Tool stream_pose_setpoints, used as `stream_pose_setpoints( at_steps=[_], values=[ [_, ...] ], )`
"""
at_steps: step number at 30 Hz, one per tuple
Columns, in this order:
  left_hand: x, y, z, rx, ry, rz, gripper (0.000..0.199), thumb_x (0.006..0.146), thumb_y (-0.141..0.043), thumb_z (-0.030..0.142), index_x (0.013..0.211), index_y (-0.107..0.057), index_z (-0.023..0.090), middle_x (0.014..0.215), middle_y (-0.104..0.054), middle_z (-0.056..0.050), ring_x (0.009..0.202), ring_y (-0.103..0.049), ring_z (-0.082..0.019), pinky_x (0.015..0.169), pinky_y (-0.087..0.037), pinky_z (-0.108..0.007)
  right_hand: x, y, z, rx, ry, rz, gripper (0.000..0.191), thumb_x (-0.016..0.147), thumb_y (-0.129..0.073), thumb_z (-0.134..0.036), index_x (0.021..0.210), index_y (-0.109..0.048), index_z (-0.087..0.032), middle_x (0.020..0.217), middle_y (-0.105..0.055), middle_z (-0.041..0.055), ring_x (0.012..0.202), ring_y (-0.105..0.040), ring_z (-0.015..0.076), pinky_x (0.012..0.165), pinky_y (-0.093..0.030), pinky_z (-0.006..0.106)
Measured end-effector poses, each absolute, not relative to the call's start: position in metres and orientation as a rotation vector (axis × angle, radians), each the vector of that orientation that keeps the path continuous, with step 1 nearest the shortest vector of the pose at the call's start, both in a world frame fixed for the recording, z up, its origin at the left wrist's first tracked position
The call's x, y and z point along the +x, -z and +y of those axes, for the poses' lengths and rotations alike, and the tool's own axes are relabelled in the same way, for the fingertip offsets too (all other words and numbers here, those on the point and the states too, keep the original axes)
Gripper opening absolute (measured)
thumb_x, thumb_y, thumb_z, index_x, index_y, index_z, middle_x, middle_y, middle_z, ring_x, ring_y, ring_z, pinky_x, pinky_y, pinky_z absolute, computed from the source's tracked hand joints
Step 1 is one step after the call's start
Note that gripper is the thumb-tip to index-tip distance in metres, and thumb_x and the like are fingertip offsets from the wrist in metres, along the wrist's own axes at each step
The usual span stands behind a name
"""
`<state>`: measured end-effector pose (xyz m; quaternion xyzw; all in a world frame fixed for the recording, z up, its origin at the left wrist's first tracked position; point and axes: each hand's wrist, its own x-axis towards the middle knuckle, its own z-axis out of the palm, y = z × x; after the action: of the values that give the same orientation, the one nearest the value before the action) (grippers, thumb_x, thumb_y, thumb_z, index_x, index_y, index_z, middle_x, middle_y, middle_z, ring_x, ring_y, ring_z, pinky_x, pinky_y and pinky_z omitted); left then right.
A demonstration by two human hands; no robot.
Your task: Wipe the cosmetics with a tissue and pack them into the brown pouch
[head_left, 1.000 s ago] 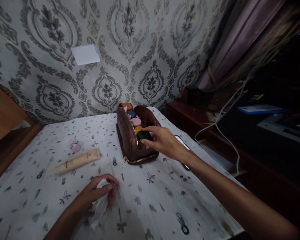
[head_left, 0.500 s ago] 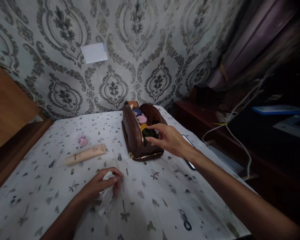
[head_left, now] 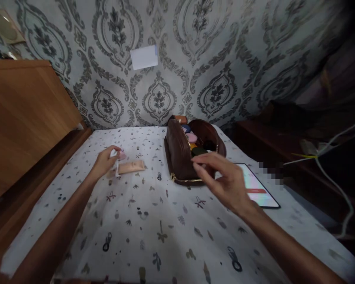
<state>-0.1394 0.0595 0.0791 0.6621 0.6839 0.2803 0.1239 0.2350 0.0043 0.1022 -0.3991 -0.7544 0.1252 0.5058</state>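
My left hand [head_left: 107,161] reaches to the far left of the sheet, its thumb and finger closed around a small pink item [head_left: 122,155]. Below that hand, a blurred whitish crumpled piece [head_left: 113,172] covers one end of a peach squeeze tube [head_left: 132,167]. My right hand [head_left: 221,177] hovers in front of a brown makeup bag [head_left: 182,157]; its thumb and index tips are close together, with nothing visible between them. Inside the unzipped bag lie a pink round item [head_left: 191,137], a dark green round item [head_left: 199,151] and a yellow item [head_left: 192,146].
A lit phone or tablet [head_left: 258,187] lies right of the bag, partly behind my right wrist. Wooden furniture [head_left: 26,118] borders the left side. A patterned wall stands behind, and white cables [head_left: 333,177] hang at the dark right side.
My left hand has gone from the near middle of the sheet to the pink item. My right hand has drawn back from the bag's opening. The view has turned left.
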Motion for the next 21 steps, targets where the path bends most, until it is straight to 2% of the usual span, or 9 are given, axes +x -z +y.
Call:
stream_pose_setpoints(
  at_steps=[3, 5, 7, 9, 12, 16, 19, 21],
  values=[
    [-0.156, -0.069, 0.091, 1.922, -0.623, 2.172, 0.044, 0.087, -0.047, 0.034, 0.124, -0.063, 0.014, 0.086, -0.069, -0.004, 0.078, -0.059, -0.021, 0.073, -0.045, -0.028, 0.216, -0.085, -0.008, -0.863, -0.499, -1.94, 0.015, 0.094, -0.057, -0.026, 0.093, -0.071, -0.021, 0.089, -0.072, 0.0069, 0.081, -0.068, 0.0191, 0.069, -0.052, 0.029],
    [-0.158, -0.06, 0.103, 1.946, -0.542, 2.17, 0.046, 0.09, -0.045, 0.035, 0.128, -0.062, 0.015, 0.09, -0.071, -0.005, 0.081, -0.06, -0.021, 0.074, -0.044, -0.027, 0.205, -0.071, -0.012, -0.843, -0.594, -2.01, 0.018, 0.094, -0.054, -0.024, 0.091, -0.071, -0.021, 0.088, -0.071, 0.0067, 0.075, -0.066, 0.0185, 0.062, -0.05, 0.028],
    [-0.154, -0.052, 0.109, 1.969, -0.478, 2.121, 0.045, 0.091, -0.048, 0.041, 0.124, -0.066, 0.016, 0.093, -0.072, -0.006, 0.083, -0.062, -0.022, 0.074, -0.044, -0.027, 0.196, -0.058, -0.014, -0.882, -0.659, -2.045, 0.019, 0.092, -0.053, -0.026, 0.088, -0.071, -0.021, 0.083, -0.069, 0.0061, 0.066, -0.063, 0.0186, 0.058, -0.047, 0.03],
    [-0.15, -0.046, 0.112, 1.969, -0.402, 2.085, 0.043, 0.088, -0.053, 0.047, 0.117, -0.069, 0.018, 0.097, -0.074, -0.007, 0.084, -0.063, -0.022, 0.071, -0.043, -0.026, 0.19, -0.05, -0.016, -0.931, -0.77, -2.057, 0.016, 0.089, -0.055, -0.027, 0.088, -0.071, -0.023, 0.083, -0.069, 0.0058, 0.065, -0.061, 0.0197, 0.06, -0.048, 0.032],
    [-0.146, -0.043, 0.116, 1.959, -0.327, 2.092, 0.038, 0.085, -0.059, 0.043, 0.111, -0.069, 0.019, 0.097, -0.074, -0.008, 0.082, -0.064, -0.022, 0.066, -0.041, -0.025, 0.181, -0.044, -0.018, -0.969, -0.871, -2.019, 0.013, 0.085, -0.058, -0.027, 0.084, -0.07, -0.025, 0.081, -0.069, 0.004, 0.067, -0.062, 0.0208, 0.064, -0.048, 0.034],
    [-0.143, -0.047, 0.116, 1.976, -0.322, 2.124, 0.03, 0.085, -0.057, 0.034, 0.109, -0.068, 0.019, 0.081, -0.071, -0.005, 0.077, -0.061, -0.021, 0.066, -0.04, -0.025, 0.166, -0.035, -0.017, -0.99, -0.966, -1.947, 0.012, 0.084, -0.059, -0.027, 0.083, -0.071, -0.025, 0.078, -0.07, 0.0016, 0.062, -0.061, 0.0177, 0.059, -0.046, 0.03],
    [-0.133, -0.056, 0.104, 2.001, -0.431, 2.133, 0.036, 0.089, -0.05, 0.037, 0.117, -0.064, 0.019, 0.077, -0.068, -0.002, 0.073, -0.06, -0.02, 0.068, -0.042, -0.026, 0.156, -0.024, -0.013, -0.963, -1.355, -1.674, 0.016, 0.084, -0.065, -0.037, 0.09, -0.073, -0.025, 0.081, -0.068, 0.0004, 0.057, -0.062, 0.0144, 0.05, -0.042, 0.026],
    [-0.119, -0.064, 0.086, 2.047, -0.648, 2.069, 0.042, 0.091, -0.048, 0.042, 0.123, -0.062, 0.019, 0.081, -0.069, -0.002, 0.073, -0.06, -0.02, 0.07, -0.045, -0.027, 0.15, -0.018, -0.01, -0.883, -1.602, -1.393, 0.027, 0.08, -0.072, -0.045, 0.097, -0.074, -0.023, 0.087, -0.069, 0.0017, 0.065, -0.068, 0.0154, 0.053, -0.045, 0.025]
  ],
)
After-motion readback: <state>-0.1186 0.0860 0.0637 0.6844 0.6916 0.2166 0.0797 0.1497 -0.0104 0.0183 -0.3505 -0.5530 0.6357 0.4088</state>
